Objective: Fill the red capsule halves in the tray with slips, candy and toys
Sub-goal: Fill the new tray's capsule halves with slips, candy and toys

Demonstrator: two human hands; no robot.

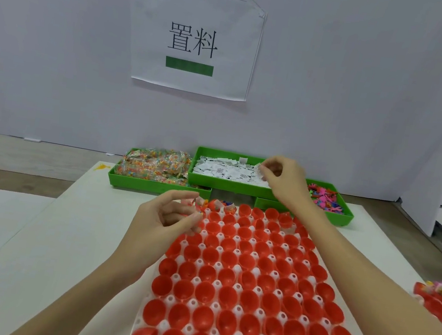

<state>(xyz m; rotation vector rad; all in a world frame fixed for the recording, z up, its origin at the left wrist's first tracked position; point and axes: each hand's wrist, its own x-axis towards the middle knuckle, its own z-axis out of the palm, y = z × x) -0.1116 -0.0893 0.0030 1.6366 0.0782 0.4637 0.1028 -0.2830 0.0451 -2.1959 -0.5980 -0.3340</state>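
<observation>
While R hand (283, 180) pinches slip (258, 169) — L hand (168, 214) pinches candy (200, 203) by tray (215, 283).

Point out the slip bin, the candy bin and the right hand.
slip bin (228, 187): head view, bare green front wall.
candy bin (154, 186): head view, green front wall.
right hand (284, 176): head view, back of hand, fingers pinching a slip.

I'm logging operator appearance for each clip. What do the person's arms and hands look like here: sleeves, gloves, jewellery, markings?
Both forearms are bare as far as the frame shows; no sleeve edge is in view. The left hand and right hand wear no gloves. No rings, watch, bracelet or wristband show on either wrist, and no tape, markings or cables are attached. The nails look short and unpainted, though they are small in this view.
</observation>
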